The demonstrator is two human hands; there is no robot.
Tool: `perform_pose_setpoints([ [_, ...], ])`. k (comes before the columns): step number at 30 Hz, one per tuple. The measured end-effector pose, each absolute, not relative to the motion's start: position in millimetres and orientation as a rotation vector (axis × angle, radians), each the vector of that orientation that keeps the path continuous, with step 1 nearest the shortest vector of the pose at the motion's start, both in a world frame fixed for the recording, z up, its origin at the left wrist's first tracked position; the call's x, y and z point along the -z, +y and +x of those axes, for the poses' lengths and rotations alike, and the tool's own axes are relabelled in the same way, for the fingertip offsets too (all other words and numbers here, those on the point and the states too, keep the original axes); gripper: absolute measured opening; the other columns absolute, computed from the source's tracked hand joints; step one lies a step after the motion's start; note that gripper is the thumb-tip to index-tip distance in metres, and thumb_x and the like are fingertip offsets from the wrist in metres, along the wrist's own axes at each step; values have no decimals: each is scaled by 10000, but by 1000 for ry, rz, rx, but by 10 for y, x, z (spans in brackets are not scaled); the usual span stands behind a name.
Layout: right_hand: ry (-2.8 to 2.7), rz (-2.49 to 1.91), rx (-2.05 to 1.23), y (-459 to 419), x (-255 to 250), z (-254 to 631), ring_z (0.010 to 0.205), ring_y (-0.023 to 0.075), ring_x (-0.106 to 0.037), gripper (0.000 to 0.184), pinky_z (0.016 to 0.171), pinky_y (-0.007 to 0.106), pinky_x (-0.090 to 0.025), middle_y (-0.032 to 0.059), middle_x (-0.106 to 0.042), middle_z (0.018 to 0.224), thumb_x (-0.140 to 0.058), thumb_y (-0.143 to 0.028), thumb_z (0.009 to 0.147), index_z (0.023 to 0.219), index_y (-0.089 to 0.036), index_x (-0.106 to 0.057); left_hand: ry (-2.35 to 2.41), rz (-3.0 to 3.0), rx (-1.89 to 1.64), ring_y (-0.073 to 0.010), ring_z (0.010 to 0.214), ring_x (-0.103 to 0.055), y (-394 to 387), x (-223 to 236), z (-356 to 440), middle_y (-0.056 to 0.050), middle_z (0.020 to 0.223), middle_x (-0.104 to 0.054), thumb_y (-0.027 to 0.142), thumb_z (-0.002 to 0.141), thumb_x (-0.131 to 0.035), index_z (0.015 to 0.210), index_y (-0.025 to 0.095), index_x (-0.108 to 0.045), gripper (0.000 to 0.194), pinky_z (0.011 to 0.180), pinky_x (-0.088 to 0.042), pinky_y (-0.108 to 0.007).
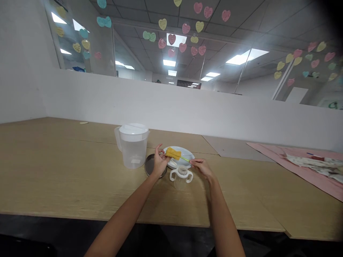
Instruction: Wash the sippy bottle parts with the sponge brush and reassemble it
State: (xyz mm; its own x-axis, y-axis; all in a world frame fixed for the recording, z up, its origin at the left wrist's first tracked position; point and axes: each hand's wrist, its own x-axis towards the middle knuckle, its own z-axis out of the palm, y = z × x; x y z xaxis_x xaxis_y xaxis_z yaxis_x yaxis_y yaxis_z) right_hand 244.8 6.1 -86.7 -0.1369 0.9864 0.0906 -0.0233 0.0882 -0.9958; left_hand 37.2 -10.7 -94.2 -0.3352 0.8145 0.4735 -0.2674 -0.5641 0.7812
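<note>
The left grip (160,164) touches the yellow sponge (174,154); how tightly, nobody can tell. The right grip (201,167) pinches its green stick (185,159). A low swing might tip the cup (180,182).

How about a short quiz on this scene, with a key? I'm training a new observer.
1. Multiple choice: how many white side handles does the clear bottle have? A) none B) one C) two
2. True or false: the pitcher has its white lid on.
3. Fill in the colour: the right hand pinches the ____ stick of the yellow sponge.

Key: 1. C; 2. True; 3. green.
</note>
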Motion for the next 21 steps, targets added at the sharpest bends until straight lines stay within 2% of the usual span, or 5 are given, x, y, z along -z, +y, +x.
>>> perform_pose_setpoints([
  [9,-1338,-1037,-1293,80,905,2449,487,73,-461,308,464,201,-335,2,-557,510,-767,-352,470,662,-123,-691,714,1217,-1896,-80,765,-559,-59,1015,397,9,925,-436,89,574,-628,1057,246,-407,554,646,-445,-171],
  [16,-1252,-1011,-1327,140,982,2473,368,24,-327,310,339,177,-178,-22,-523,478,-746,-362,504,696,-131,-669,771,1076,-1805,-99,778,-576,-84,967,403,11,936,-460,170,596,-695,1149,267,-377,645,706,-460,-218],
  [21,-1241,-985,-1323,155,986,2522,361,20,-331,312,324,172,-183,-22,-527,501,-742,-359,502,689,-128,-650,736,836,-1813,-87,764,-586,-110,878,385,13,895,-495,103,613,-688,1165,265,-383,652,759,-471,-226],
])
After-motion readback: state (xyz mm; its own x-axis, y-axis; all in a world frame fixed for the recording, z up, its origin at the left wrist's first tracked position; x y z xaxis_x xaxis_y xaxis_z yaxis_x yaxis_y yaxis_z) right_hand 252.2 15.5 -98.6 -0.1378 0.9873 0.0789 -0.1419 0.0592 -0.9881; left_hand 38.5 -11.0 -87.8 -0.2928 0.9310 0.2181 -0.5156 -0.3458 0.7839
